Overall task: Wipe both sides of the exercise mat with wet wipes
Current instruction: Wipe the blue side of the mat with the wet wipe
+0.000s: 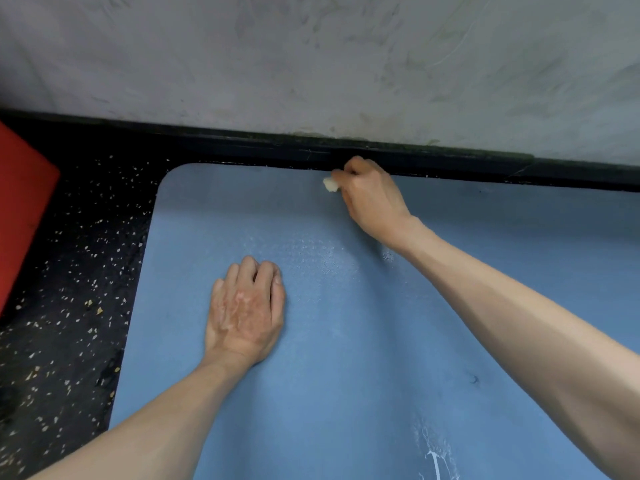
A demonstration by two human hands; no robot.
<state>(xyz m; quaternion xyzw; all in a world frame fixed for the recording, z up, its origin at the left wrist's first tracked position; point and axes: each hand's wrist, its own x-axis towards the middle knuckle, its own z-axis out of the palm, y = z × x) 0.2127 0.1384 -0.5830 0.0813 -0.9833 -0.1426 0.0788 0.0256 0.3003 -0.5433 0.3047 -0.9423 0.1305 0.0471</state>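
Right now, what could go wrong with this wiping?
The wipe in the right hand is a small wad at the far edge of the mat; it could slip onto the black skirting and carry dirt back. So small a wad may also miss patches. The left hand leans beside a damp-looking patch and might slide.

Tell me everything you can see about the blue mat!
The exercise mat is blue and lies flat on the dark speckled floor, one rounded corner showing. Its surface looks rubbery and finely textured, with shiny wet patches. The left hand rests on it; the right hand holds a white wet wipe on it near the far edge.
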